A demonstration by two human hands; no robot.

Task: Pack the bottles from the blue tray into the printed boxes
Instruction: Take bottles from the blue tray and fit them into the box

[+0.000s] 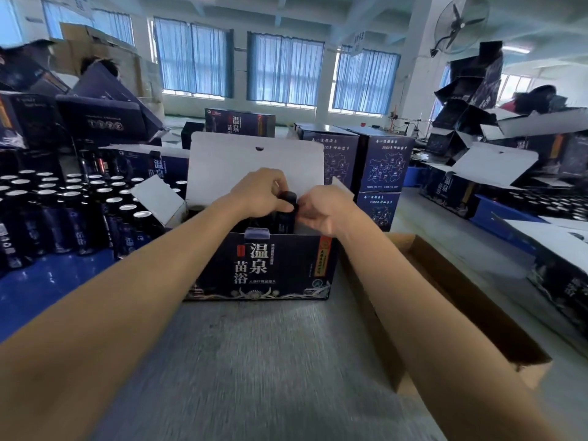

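**Both hands on a bottle at the mouth of the open box**

A dark cylindrical bottle [287, 213] with a black cap stands upright in the open top of a dark blue printed cardboard box [270, 268], its upper part rising above the box's front wall. The left hand [259, 194] has its fingers curled round the cap and shoulder from the left. The right hand [324, 213] pinches the same bottle from the right, thumb and fingers bent against its side. Motion blur hides the exact finger placement.

The box's white inner lid [254, 160] stands up behind the hands, and a side flap [157, 198] sticks out to the left. The box sits on a grey worktop [254, 361].

Just left of it, a blue plastic tray [47, 281] carries many upright dark bottles with silver tops [79, 211]. To the right lies an open brown corrugated carton [471, 300]. Behind stand closed printed boxes [381, 163], with loose heaps of open ones [105, 119] on either side.
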